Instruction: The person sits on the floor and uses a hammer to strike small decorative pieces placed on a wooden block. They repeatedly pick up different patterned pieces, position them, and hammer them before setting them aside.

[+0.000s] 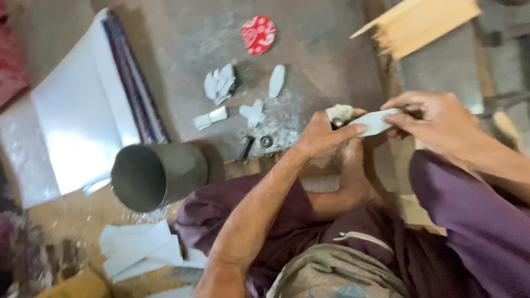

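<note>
Purple trousers (452,221) fill the foreground. Left hand (323,135) pinches a metal strip (374,122); right hand (436,121) grips its far end, possibly with a tool. Trimming underway; a steady hold is needed. Offcuts (221,85) lie on the floor (182,44).

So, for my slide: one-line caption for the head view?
Both hands, left hand and right hand, hold a white strip.
</note>
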